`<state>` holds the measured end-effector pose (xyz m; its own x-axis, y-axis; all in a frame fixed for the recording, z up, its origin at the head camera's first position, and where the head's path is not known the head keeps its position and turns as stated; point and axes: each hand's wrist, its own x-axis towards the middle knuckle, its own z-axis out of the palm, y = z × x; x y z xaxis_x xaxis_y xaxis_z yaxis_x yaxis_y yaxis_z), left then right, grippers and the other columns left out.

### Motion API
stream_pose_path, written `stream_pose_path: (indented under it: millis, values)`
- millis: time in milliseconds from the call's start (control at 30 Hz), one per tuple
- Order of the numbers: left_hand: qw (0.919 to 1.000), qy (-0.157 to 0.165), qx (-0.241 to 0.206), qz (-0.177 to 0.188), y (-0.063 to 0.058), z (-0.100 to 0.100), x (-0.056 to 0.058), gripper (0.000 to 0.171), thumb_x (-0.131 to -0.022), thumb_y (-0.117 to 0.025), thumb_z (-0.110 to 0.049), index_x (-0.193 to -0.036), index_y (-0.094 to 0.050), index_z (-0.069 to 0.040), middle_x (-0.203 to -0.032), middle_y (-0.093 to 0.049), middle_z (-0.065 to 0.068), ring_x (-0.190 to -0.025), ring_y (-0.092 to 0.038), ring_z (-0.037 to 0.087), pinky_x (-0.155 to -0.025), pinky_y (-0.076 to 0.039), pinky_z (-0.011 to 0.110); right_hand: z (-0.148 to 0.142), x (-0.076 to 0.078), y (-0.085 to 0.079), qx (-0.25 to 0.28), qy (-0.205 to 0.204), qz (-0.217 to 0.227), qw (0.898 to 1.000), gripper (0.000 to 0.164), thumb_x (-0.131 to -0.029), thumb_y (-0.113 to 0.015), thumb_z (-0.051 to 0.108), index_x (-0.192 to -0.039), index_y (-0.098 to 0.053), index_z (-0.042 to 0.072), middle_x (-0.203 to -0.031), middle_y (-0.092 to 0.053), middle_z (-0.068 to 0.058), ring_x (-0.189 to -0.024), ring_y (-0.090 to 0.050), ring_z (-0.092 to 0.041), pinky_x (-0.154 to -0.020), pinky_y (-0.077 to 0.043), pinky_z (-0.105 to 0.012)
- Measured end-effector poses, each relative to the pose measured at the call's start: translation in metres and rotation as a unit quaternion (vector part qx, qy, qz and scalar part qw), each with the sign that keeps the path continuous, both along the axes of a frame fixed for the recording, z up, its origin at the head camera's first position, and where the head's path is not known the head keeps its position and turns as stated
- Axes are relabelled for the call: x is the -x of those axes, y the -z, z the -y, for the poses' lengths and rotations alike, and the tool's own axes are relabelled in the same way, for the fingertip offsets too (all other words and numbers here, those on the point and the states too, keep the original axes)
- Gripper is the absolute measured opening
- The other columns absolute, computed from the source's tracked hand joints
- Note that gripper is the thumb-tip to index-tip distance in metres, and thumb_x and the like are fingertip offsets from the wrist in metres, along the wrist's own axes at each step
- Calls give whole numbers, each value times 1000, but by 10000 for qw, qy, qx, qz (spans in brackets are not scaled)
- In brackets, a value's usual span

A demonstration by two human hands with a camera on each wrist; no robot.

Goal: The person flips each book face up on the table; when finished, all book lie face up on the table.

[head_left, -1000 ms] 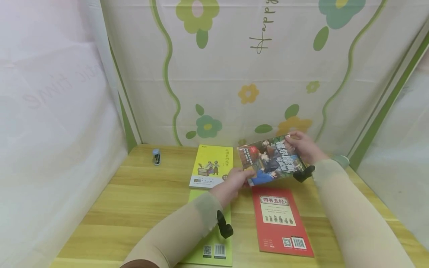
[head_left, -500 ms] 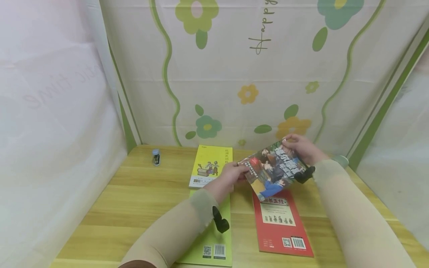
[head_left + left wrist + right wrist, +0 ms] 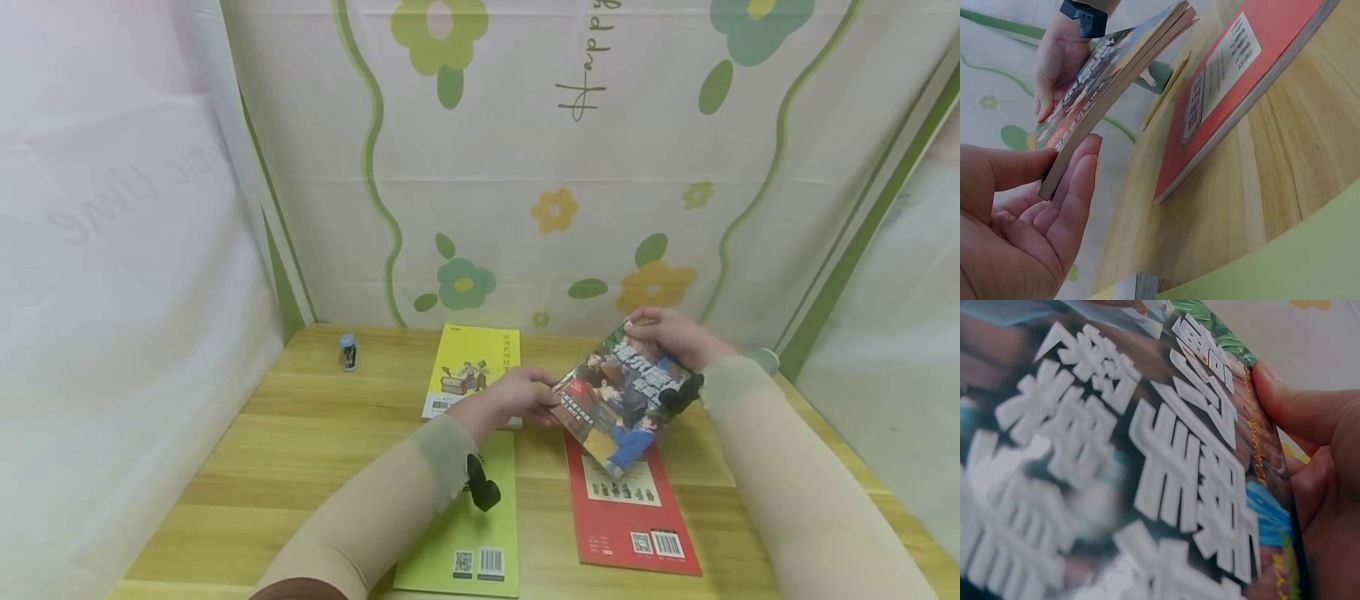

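Note:
A comic-style paperback book with white lettering is held tilted in the air between both hands. My left hand pinches its left corner, thumb on the cover and fingers underneath, as the left wrist view shows. At the upper right edge my right hand grips the book, its thumb lying along the cover's edge. Below the paperback lies a red book whose top part it overlaps in the head view. A yellow book rests behind my left hand, and a lime-green book lies under my left forearm.
A small blue-capped bottle stands at the back left of the wooden table. Past my right wrist a pale green object is partly hidden. A pencil shows near the red book. Flowered cloth hangs behind the table.
The paperback has turned, its lower corner swinging down over the red book. My left hand has shifted its hold from the lower edge to the left corner; the right hand has lowered slightly.

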<state>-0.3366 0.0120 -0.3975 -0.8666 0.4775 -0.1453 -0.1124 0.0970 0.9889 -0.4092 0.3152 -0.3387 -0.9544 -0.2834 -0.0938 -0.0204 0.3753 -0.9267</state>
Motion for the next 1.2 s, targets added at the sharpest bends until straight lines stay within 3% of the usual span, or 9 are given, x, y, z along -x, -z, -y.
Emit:
stream_pose_path:
  millis: [667,900,1200]
  values:
    - [9960,-575,-469,495,7,-1,3,20,-89,-62,6,-109,-63,5,-85,-69,22,-61,-68,25,-69,-62,42,-19,4,11,-360,-274,92,9989,32,-98,-62,22,-118,-61,-2,-105,-64,-10,-87,-63,-20,-76,-58,-36]
    - [9935,-792,-570,581,6,2,6,18,-90,-61,5,-108,-62,5,-87,-70,21,-65,-70,26,-77,-60,46,-33,-1,14,-404,-242,110,9988,32,-99,-60,22,-117,-60,-4,-96,-66,-8,-82,-65,-20,-76,-59,-40]
    - [9871,-1090,-875,780,7,2,11,25,-90,-59,7,-115,-61,7,-87,-70,22,-64,-69,26,-70,-62,39,-45,-8,19,-76,-31,320,9995,18,-102,-54,19,-110,-61,4,-91,-66,-5,-86,-65,-22,-82,-58,-39]
